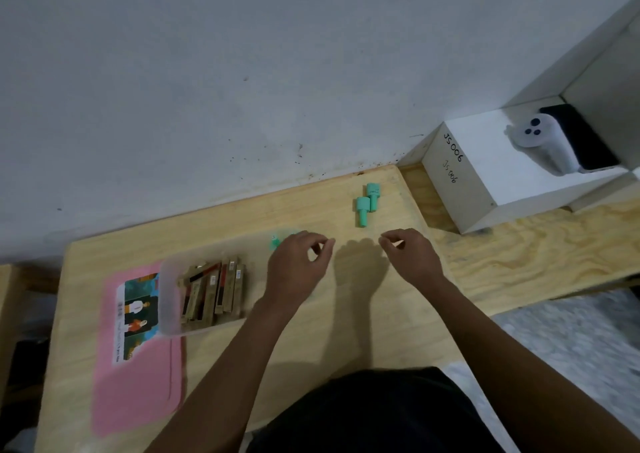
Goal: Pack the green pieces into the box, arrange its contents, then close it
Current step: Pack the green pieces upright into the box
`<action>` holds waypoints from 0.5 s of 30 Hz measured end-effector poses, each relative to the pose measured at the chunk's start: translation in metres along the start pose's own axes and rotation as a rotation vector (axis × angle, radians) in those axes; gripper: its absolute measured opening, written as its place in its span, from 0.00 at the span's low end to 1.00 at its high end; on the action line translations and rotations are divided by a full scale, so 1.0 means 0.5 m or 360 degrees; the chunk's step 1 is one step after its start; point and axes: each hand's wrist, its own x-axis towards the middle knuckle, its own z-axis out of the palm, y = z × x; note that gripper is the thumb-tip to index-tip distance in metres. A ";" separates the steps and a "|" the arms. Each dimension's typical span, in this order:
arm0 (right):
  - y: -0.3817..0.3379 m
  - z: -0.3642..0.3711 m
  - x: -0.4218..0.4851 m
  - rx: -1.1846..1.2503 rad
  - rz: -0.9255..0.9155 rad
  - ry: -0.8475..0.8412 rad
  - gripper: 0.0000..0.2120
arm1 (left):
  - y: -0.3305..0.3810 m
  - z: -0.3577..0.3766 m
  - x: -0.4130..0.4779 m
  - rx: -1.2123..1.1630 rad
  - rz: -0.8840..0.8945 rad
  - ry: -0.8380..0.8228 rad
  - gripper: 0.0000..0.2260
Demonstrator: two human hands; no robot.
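Green pieces (366, 203) wait to the right of the open box (169, 297).
My left hand (298, 265) and right hand (412, 255) hover between them, fingers curled, likely to pick; I cannot tell if either holds anything.

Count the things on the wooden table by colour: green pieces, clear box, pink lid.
Green pieces: 3, one partly behind the left hand
Clear plastic box: 1
Pink lid: 1
Total: 5
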 end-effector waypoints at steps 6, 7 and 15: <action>0.064 -0.025 0.071 0.0141 0.0164 -0.0128 0.12 | 0.035 0.114 0.124 0.0055 -0.0145 -0.0597 0.12; 0.065 -0.026 0.084 0.0138 0.0174 -0.0168 0.12 | 0.032 0.135 0.142 0.0089 -0.0264 -0.0679 0.14; 0.039 -0.001 0.217 0.0020 0.0160 -0.0274 0.13 | 0.021 0.249 0.201 0.0372 -0.0620 -0.0907 0.18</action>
